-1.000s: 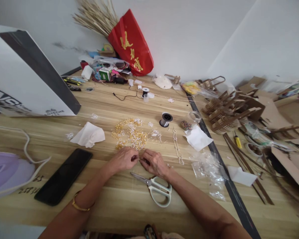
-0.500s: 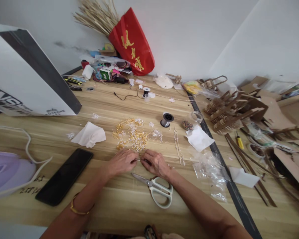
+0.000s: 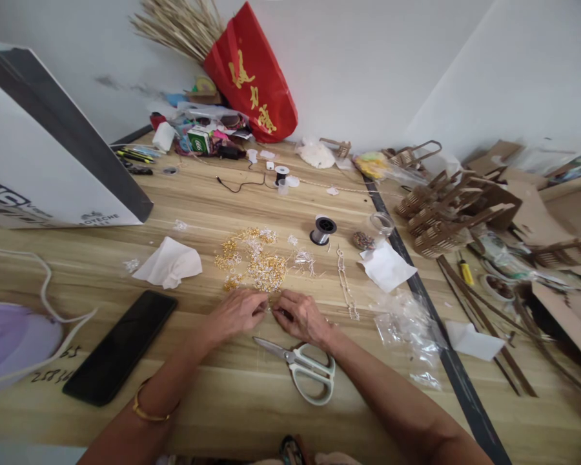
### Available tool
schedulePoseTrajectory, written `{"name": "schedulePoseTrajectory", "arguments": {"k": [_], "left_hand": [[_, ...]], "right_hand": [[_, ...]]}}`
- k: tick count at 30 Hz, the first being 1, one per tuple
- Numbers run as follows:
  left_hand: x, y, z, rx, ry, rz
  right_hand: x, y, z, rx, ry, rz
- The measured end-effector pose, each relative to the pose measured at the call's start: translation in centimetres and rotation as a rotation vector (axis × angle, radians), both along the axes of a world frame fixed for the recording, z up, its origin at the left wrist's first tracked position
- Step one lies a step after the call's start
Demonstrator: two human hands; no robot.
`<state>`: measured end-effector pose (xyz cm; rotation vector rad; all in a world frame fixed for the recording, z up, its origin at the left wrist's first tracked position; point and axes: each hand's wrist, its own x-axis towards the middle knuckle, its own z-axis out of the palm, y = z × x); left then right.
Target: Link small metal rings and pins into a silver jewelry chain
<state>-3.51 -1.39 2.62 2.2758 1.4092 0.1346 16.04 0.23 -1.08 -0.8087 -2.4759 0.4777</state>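
Note:
My left hand [image 3: 239, 313] and my right hand [image 3: 300, 315] meet over the wooden table, fingertips pinched close together. Whatever lies between the fingers is too small to name. Just beyond them spreads a pile of gold and silver beads and findings [image 3: 266, 270]. Thin silver pins [image 3: 304, 259] lie beside that pile. To the right, a beaded chain [image 3: 346, 287] is stretched out on the wood. White-handled scissors [image 3: 303, 368] rest below my right hand, with their blades pointing left.
A wire spool [image 3: 323, 230] stands behind the beads. A black phone [image 3: 121, 345] and a crumpled tissue [image 3: 169, 263] lie left. Clear plastic bags [image 3: 411, 329] and a white paper [image 3: 388, 266] are at right, near small woven baskets [image 3: 436, 219]. A red bag [image 3: 259, 77] leans on the wall.
The view has shifted slightly, so the things on the left sit a little farther left. Both hands stay pinched in nearly the same place, with a slightly wider gap between the fingertips.

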Motion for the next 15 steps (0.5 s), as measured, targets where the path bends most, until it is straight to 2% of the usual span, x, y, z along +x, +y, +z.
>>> {"name": "schedulePoseTrajectory", "arguments": {"k": [10,15], "left_hand": [[0.68,0.18,0.39,-0.007,-0.085,-0.041],[0.47,0.36,-0.09,-0.003,-0.066,-0.030]], "right_hand": [[0.01,0.07,-0.16,0.016,-0.015,0.000],[0.05,0.07,-0.21,0.019,-0.021,-0.009]]}}
